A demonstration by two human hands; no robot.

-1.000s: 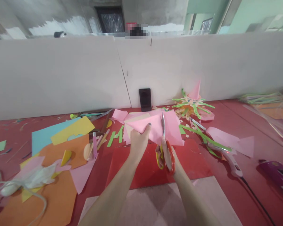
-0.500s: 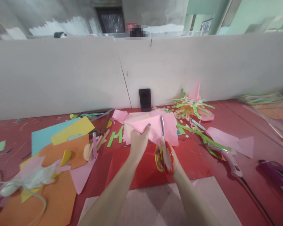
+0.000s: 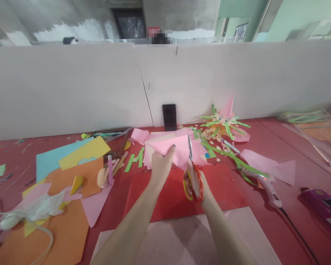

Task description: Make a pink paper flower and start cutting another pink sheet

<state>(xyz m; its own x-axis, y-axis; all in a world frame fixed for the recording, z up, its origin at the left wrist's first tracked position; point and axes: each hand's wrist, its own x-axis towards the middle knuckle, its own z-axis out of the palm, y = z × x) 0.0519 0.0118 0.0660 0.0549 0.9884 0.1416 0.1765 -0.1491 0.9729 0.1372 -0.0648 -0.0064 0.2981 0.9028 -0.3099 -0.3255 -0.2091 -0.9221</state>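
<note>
My left hand (image 3: 162,162) pinches a folded-looking piece of pink paper (image 3: 180,150), thumb on top, above the middle of the table. In my right hand (image 3: 206,188) is a pair of scissors (image 3: 200,186) with red and yellow handles, its fingers wrapped round the loops. The blades point away from me and lie along the paper's right edge, nearly closed. Beneath the paper lie more pink and cream sheets (image 3: 200,159). A red sheet or board (image 3: 165,198) is under my wrists.
A black phone (image 3: 169,117) leans on the white partition (image 3: 99,88). Right of it stands a paper figure with a pink cone hat (image 3: 227,109). Glue guns, one pale (image 3: 273,193) and one purple (image 3: 322,208), lie right. Orange card (image 3: 68,232) and paper scraps lie left.
The pink paper right of the scissors has come away, so the held piece now ends at the blades. The scissor handles have drawn closer together. My left hand has barely moved.
</note>
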